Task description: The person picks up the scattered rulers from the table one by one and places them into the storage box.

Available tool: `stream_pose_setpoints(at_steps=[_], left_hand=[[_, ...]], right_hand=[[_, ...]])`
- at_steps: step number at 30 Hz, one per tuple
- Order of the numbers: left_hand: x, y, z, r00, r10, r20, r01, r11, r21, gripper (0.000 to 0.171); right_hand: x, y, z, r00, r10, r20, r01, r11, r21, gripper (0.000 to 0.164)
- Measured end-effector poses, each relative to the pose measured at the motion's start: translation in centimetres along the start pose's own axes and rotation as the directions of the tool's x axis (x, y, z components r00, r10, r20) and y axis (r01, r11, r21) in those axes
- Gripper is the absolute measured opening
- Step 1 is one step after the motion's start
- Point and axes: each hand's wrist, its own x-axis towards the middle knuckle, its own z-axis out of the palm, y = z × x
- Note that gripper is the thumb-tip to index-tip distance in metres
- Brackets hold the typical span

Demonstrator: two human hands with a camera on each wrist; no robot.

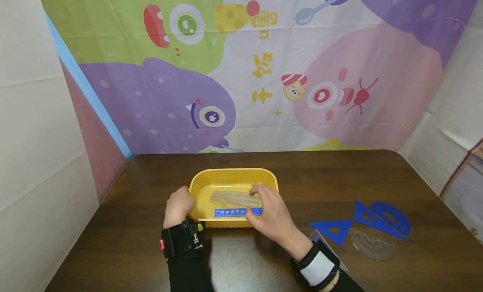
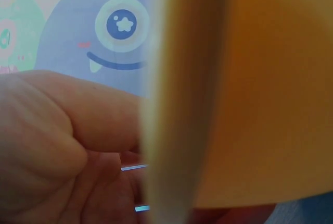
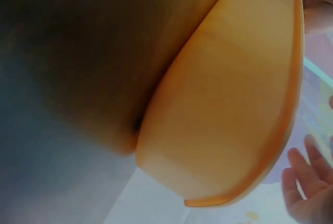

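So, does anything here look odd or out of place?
The backdrop: in the head view its cartoon monsters lie sideways, as if it were hung turned. Otherwise, nothing looks spilled or damaged around the yellow tray.

High head view, wrist views beside tray [image 1: 234, 177]

You have room from above into the yellow tray [image 1: 234, 171], but its raised walls [image 3: 218, 88] stop a sideways pass and your left grip [image 1: 179, 205] occupies its left end.

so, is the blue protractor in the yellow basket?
No, the head view shows the blue protractor on the brown table, to the right of the yellow basket.
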Motion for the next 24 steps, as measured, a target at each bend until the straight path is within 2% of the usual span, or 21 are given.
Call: stream_pose_setpoints(at_steps=[7,13,17,24], left_hand=[[0.0,0.0,0.0,1.000,0.002,-0.001,-0.002,1.000,0.011,0.023],[0.0,0.0,0.1,1.000,0.005,-0.002,-0.005,1.000,0.004,0.022],[0.1,0.1,0.0,1.000,-0.001,0.003,0.001,1.000,0.001,0.022],[0.2,0.1,-0.1,1.000,-0.007,0.011,0.007,1.000,0.012,0.023]], right_hand=[[-0.3,0.0,0.0,0.986,0.149,0.072,-0.147,0.989,-0.025,0.032],[-0.3,0.3,-0.1,0.968,0.221,0.121,-0.218,0.975,-0.039,0.029],[-0.2,0.7,0.1,0.949,0.277,0.147,-0.277,0.961,-0.018,0.025],[0.2,1.3,0.4,0.905,0.379,0.191,-0.377,0.925,-0.049,0.018]])
